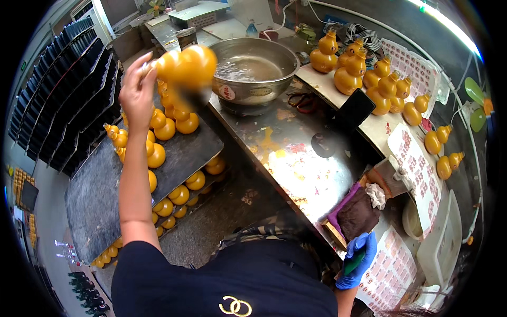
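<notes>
Raised at the upper left, my bare left hand (137,94) is closed on the neck of a yellow gourd-shaped bottle (194,64). The bottle lies sideways and is blurred, between a cart and a metal basin (256,84) of water. Below the hand, several more yellow gourd bottles (165,129) stand on the cart's dark top (100,179). My right hand (366,256), in a blue glove, is closed around a small green object (354,262) whose kind I cannot make out. It is beside a wooden-edged box with a dark brown cloth (359,215) over it.
Gourd bottles (348,79) stand on a raised board along the bench's far right. A phone (356,110) leans there, with scissors (303,102) nearby. Printed label sheets (388,272) lie at the right. Black racks (63,90) stand left; the metal bench edge (264,169) runs diagonally.
</notes>
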A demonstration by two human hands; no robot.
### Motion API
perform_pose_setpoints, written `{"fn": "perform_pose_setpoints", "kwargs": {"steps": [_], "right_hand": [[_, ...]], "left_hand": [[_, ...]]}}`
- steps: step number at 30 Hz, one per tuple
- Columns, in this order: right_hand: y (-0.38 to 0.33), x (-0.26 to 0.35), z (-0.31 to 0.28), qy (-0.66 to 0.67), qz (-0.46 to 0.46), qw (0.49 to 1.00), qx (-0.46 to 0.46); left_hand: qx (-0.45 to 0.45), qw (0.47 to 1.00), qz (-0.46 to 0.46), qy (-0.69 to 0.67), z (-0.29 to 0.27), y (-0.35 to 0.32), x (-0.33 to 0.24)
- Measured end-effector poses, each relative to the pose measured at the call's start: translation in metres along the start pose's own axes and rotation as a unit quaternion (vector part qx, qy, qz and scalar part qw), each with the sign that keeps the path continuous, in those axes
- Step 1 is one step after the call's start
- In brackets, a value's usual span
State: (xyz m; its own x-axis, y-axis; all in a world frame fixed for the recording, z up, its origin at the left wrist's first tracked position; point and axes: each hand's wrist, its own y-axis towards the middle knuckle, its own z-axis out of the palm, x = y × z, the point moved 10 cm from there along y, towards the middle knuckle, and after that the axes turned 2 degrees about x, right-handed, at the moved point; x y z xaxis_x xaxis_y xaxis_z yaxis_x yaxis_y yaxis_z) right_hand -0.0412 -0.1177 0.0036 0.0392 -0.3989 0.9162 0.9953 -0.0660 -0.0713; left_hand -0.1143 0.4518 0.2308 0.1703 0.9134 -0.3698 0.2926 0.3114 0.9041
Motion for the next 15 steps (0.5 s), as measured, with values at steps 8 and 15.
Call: {"fn": "perform_pose_setpoints", "kwargs": {"steps": [8,15], "right_hand": [[-0.002,0.003,-0.02,-0.008,-0.008,0.998,-0.062],[-0.004,0.004,-0.04,0.021,-0.029,0.994,-0.106]], "left_hand": [[0.265,0.932,0.245,0.032,0.204,0.041,-0.035],[0.387,0.861,0.311,0.108,0.278,0.011,-0.013]]}}
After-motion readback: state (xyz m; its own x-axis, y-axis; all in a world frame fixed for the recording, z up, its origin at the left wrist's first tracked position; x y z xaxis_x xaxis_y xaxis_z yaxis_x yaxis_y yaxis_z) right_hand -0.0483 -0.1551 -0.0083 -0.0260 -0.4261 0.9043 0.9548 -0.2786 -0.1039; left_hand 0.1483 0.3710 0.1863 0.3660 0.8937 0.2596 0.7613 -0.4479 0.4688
